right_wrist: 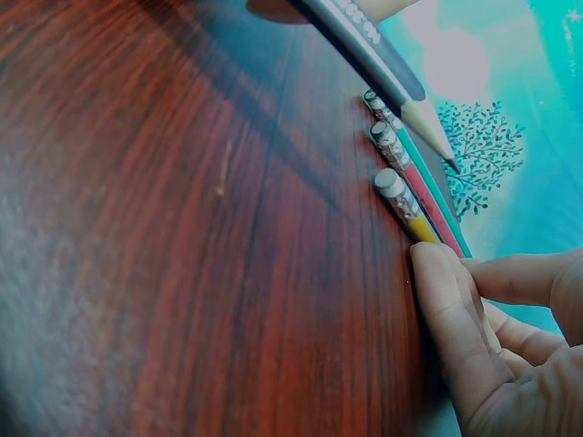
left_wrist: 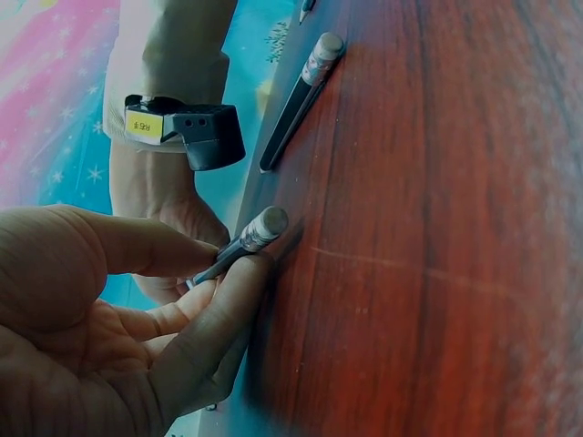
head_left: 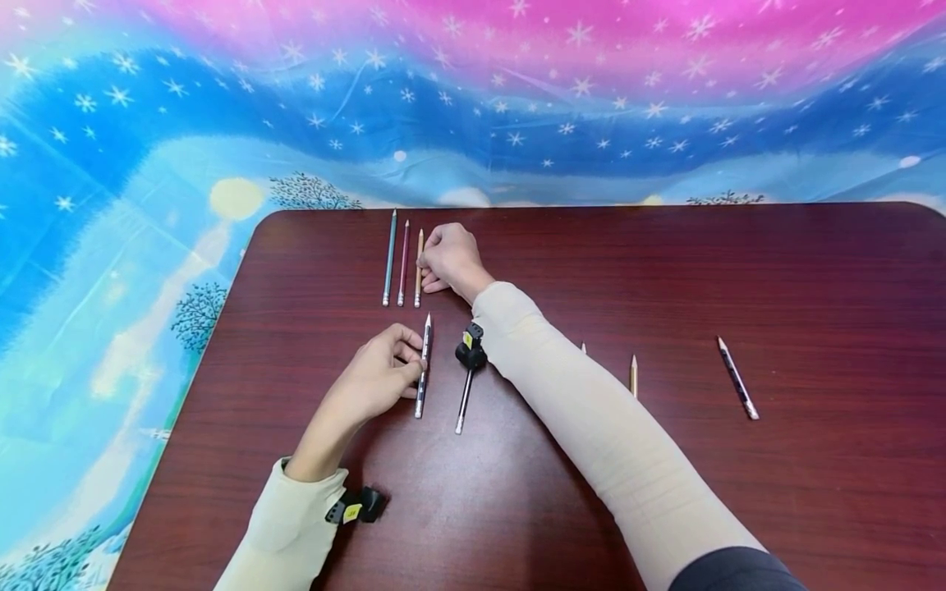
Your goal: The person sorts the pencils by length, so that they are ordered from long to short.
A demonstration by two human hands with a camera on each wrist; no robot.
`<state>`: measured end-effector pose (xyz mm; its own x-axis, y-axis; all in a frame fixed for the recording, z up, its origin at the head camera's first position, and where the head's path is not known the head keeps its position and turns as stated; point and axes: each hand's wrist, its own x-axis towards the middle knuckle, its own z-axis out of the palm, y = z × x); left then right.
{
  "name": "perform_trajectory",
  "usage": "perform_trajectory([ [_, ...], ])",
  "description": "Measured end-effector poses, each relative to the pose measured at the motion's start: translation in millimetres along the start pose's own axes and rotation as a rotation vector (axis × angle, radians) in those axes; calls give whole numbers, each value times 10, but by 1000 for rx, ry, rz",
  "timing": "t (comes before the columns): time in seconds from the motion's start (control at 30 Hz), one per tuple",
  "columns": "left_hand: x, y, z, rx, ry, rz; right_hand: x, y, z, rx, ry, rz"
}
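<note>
Fingers of your left hand (head_left: 380,373) pinched the dark pencil (head_left: 426,338) mid-barrel, left of centre; your right hand (head_left: 451,254) pinched the yellow pencil (head_left: 418,289), farther off on the bench (head_left: 532,484). Both looked light and stiff, likely slick, points brittle; mid-barrel was your safest hold.

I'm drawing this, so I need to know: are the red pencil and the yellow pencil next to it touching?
Apart. The head view shows a strip of dark table between the red pencil and the yellow pencil.
</note>
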<state>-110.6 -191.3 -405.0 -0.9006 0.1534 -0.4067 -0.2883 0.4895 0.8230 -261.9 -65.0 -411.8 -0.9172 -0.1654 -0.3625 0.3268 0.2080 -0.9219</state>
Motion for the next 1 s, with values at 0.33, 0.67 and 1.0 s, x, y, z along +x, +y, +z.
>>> perform_trajectory([
  [0.33, 7, -9, -4, -33, -12, 11, -14, -17, -35, -24, -18, 3],
  [0.67, 70, 103, -57, -107, 51, 18, -57, -51, -129, -6, -69, 46],
  [1.0, 365, 319, -197, -100, 136, 13, -197, -57, -410, 10, -57, 47],
])
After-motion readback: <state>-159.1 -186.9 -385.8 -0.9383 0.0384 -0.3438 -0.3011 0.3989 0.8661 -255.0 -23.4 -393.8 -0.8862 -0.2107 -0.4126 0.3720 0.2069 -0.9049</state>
